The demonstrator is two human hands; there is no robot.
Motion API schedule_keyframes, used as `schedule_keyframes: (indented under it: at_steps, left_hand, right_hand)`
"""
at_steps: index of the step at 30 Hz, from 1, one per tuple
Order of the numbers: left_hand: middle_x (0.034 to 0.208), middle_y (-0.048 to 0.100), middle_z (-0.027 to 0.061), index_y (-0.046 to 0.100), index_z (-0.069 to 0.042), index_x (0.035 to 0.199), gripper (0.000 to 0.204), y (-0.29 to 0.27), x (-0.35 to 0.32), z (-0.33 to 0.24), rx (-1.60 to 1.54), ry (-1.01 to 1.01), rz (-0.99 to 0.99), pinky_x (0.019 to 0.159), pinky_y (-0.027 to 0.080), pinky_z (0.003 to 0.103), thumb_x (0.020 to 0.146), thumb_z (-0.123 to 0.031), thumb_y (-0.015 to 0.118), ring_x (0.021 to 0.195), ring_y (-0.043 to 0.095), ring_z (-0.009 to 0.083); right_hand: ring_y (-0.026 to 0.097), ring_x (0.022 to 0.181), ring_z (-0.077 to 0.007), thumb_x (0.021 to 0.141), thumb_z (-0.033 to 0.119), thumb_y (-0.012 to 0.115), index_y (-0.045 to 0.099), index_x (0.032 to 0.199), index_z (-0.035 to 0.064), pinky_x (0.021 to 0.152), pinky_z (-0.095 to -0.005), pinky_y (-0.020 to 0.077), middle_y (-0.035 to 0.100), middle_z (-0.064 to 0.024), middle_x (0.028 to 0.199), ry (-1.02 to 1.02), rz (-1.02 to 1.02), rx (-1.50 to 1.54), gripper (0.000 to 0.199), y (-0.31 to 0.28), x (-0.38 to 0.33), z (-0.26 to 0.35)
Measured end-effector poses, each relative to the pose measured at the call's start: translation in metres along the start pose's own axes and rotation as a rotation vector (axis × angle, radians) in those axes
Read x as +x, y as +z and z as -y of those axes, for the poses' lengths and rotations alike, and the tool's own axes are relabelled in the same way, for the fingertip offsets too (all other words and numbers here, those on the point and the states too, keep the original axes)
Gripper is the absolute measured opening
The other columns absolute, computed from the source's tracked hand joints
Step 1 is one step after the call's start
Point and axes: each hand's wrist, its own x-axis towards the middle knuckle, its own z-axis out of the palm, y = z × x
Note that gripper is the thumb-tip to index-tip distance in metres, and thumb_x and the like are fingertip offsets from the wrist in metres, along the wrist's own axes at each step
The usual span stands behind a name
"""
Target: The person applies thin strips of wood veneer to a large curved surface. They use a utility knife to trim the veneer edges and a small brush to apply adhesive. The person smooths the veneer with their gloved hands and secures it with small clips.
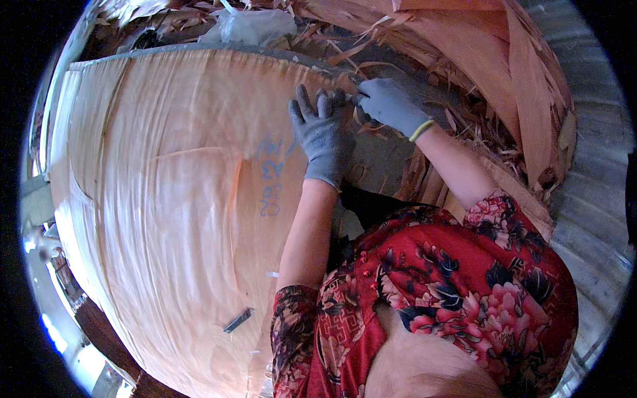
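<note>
A wide stack of pale wood veneer sheets (179, 192) fills the left and middle, with blue handwriting near its right side. My left hand (325, 142), in a grey glove, rests at the stack's far right edge with its fingers apart. Just right of it, beyond the corner, my right hand (393, 106) wears a grey glove with a yellow cuff. Its fingers are curled closed near the edge; whatever they hold is hidden. A raised orange-toned split (235, 182) shows in the top sheet. Nearer me, a small dark flat strip with a metallic look (237, 320) lies on the veneer.
Torn veneer scraps (491, 123) lie beyond and right of my hands. Large curved veneer sheets (464, 33) rise at the far right. A crumpled clear plastic bag (249, 28) lies behind the stack. Ribbed grey metal sheeting (594, 166) runs down the right side.
</note>
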Motion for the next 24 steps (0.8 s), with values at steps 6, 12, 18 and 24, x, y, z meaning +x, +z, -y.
schedule_keyframes:
  at_steps: [6,12,18,24]
  left_hand:
    - [0.119,0.042,0.0116,0.057,-0.023,0.111,0.044,0.005,0.007,0.006,0.068,-0.016,0.016,0.101,0.019,0.059,0.068,-0.028,0.060,0.126,0.023,0.0463]
    - [0.130,0.041,0.0142,0.056,-0.021,0.114,0.048,-0.003,0.015,0.037,-0.040,0.007,0.186,0.104,0.013,0.057,0.067,-0.025,0.062,0.128,0.019,0.0466]
    - [0.132,0.040,0.0136,0.036,-0.005,0.131,0.073,-0.052,-0.059,0.063,-0.124,-0.164,0.037,0.105,0.015,0.053,0.070,-0.031,0.065,0.127,0.025,0.0428]
    - [0.131,0.042,0.0127,0.035,-0.006,0.131,0.068,-0.033,-0.083,0.050,0.031,-0.262,0.141,0.103,0.021,0.051,0.074,-0.031,0.062,0.126,0.030,0.0385]
  right_hand:
    - [0.057,0.052,-0.0169,0.083,0.018,0.055,0.060,0.075,-0.0020,0.048,-0.0305,0.0448,0.058,-0.0102,0.061,0.231,0.137,0.437,0.022,0.022,-0.017,0.002]
    - [0.056,0.059,-0.0116,0.086,0.017,0.055,0.059,0.083,-0.0005,0.052,-0.0267,0.0441,0.056,-0.0046,0.064,0.404,0.302,0.852,0.018,0.033,-0.051,0.007]
    - [0.054,0.068,-0.0068,0.091,0.023,0.051,0.057,0.096,0.0026,0.057,-0.0217,0.0457,0.057,-0.0004,0.077,0.081,0.409,0.854,0.021,0.042,-0.019,-0.005]
    - [0.054,0.066,-0.0060,0.090,0.019,0.052,0.057,0.093,0.0025,0.056,-0.0207,0.0451,0.056,0.0009,0.075,-0.023,0.442,0.742,0.018,0.052,0.009,0.007]
